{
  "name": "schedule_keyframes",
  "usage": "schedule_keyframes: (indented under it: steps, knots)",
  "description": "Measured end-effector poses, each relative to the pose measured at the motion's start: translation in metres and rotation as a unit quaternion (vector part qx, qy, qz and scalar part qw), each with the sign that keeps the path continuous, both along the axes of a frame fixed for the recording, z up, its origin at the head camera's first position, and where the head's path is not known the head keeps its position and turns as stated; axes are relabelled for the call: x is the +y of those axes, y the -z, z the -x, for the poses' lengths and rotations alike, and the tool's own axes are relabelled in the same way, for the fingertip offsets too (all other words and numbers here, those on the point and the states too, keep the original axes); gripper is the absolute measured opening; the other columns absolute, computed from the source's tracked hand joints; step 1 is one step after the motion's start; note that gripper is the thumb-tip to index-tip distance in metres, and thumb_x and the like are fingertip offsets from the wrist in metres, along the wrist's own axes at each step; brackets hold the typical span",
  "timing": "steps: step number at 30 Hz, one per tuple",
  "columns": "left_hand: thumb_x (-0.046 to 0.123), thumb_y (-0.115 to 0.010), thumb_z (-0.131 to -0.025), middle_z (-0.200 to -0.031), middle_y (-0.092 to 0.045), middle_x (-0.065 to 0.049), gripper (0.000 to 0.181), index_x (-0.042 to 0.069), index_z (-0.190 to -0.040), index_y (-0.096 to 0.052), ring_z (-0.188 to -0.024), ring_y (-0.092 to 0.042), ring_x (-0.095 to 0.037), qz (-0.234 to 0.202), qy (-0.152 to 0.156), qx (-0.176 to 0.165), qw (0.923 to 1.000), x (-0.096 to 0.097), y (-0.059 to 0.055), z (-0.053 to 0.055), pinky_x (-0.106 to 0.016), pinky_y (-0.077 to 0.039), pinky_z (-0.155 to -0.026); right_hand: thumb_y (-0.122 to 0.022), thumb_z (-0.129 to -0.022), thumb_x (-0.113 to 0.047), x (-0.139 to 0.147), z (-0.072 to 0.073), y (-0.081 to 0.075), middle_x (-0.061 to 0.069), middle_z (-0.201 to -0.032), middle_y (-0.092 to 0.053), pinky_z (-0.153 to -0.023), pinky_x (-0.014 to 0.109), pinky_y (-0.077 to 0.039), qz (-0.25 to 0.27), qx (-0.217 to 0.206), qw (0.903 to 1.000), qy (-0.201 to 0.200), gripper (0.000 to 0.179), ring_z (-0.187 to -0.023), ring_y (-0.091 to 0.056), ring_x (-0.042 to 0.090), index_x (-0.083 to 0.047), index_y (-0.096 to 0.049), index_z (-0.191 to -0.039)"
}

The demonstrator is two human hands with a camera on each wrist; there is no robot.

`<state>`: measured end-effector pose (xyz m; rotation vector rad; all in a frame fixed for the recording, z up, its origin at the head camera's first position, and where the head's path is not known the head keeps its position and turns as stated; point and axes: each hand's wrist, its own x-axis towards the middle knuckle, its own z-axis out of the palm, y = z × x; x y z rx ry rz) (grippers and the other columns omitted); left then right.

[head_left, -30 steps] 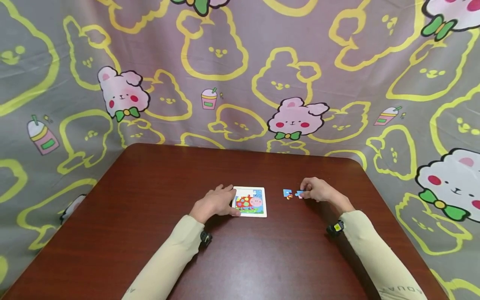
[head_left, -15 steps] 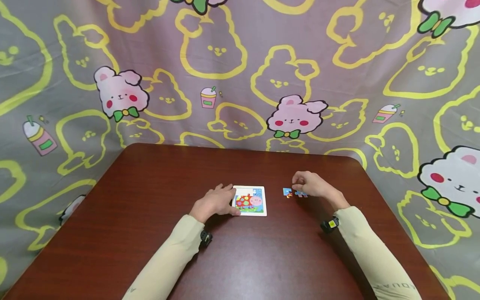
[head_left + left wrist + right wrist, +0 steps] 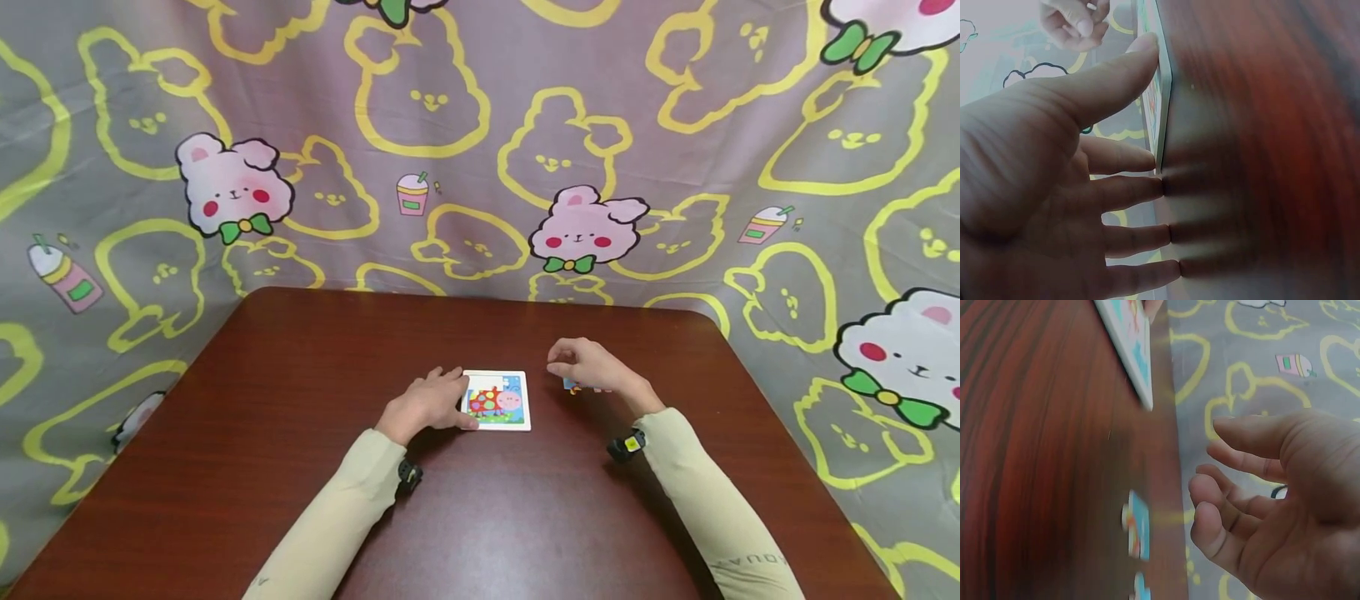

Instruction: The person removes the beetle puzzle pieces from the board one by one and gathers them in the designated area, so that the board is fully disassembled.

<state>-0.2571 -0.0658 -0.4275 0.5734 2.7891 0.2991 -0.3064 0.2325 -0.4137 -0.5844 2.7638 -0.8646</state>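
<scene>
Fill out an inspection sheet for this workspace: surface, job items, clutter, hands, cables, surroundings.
Surface: dark reddish-brown wood-grain table.
Job items: white-bordered jigsaw tray lying flat, its upper-left area unfilled; one loose jigsaw piece and part of another piece visible in the right wrist view.
Clutter: nothing seen.
Hands: left hand has fingers extended, thumb at the tray's edge; right hand is raised, fingers loosely curled, nothing seen in its grasp.
Cables: nothing seen.
Surroundings: patterned fabric backdrop with cartoon rabbits and drink cups.

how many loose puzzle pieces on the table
2: one piece nearer the puzzle tray, the other piece farther right; the right hand partly hides both in the head view.
</scene>
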Motion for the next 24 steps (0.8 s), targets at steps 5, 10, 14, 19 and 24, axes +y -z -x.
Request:
schedule_keyframes:
  steps: [5, 10, 14, 19, 24]
  knots:
    - [0.052, -0.071, -0.085, -0.161, -0.03, -0.012, 0.083, 0.012, -0.15, -0.04, -0.148, -0.024, -0.042, 0.0, -0.001, -0.002, 1.0, 0.001, -0.002, 0.0, -0.057, -0.029, -0.115, -0.067, -0.094, -0.024, -0.018, 0.003, 0.0, 0.004, -0.094, -0.068, -0.066, 0.031, -0.051, 0.016, 0.009, 0.9998, -0.011, 0.015, -0.073, -0.061, 0.019, -0.016, -0.066, -0.106]
    - [0.053, -0.071, -0.085, -0.161, -0.03, -0.011, 0.083, 0.012, -0.151, -0.04, -0.148, -0.024, -0.041, 0.004, 0.0, -0.003, 1.0, 0.002, -0.001, 0.0, -0.057, -0.029, -0.116, -0.066, -0.094, -0.023, -0.03, 0.004, 0.005, 0.011, -0.09, -0.069, -0.059, 0.031, -0.051, 0.026, -0.006, 0.9995, -0.016, 0.018, -0.068, -0.062, 0.024, -0.012, -0.066, -0.108]
    - [0.053, -0.071, -0.084, -0.16, -0.031, -0.011, 0.083, 0.013, -0.15, -0.041, -0.148, -0.025, -0.041, 0.002, -0.002, -0.003, 1.0, 0.003, 0.0, 0.0, -0.057, -0.029, -0.115, -0.066, -0.094, -0.022, -0.036, 0.006, 0.011, 0.012, -0.087, -0.068, -0.053, 0.029, -0.049, 0.032, -0.012, 0.9992, -0.021, 0.022, -0.065, -0.061, 0.026, -0.009, -0.068, -0.111]
    - [0.052, -0.072, -0.084, -0.16, -0.032, -0.012, 0.083, 0.012, -0.15, -0.042, -0.147, -0.026, -0.042, 0.0, -0.003, 0.001, 1.0, 0.002, 0.0, 0.0, -0.057, -0.03, -0.115, -0.066, -0.094, -0.023, -0.042, 0.007, 0.015, 0.008, -0.084, -0.068, -0.051, 0.029, -0.048, 0.036, -0.022, 0.9988, -0.026, 0.021, -0.064, -0.06, 0.023, -0.011, -0.069, -0.111]
    - [0.052, -0.072, -0.083, -0.158, -0.034, -0.014, 0.081, 0.011, -0.148, -0.045, -0.145, -0.028, -0.043, 0.001, 0.001, 0.009, 1.0, 0.001, 0.0, -0.001, -0.058, -0.032, -0.113, -0.066, -0.094, -0.022, -0.046, 0.007, 0.019, 0.007, -0.078, -0.066, -0.05, 0.029, -0.047, 0.026, -0.045, 0.9978, -0.042, 0.022, -0.058, -0.056, 0.019, -0.011, -0.069, -0.113]
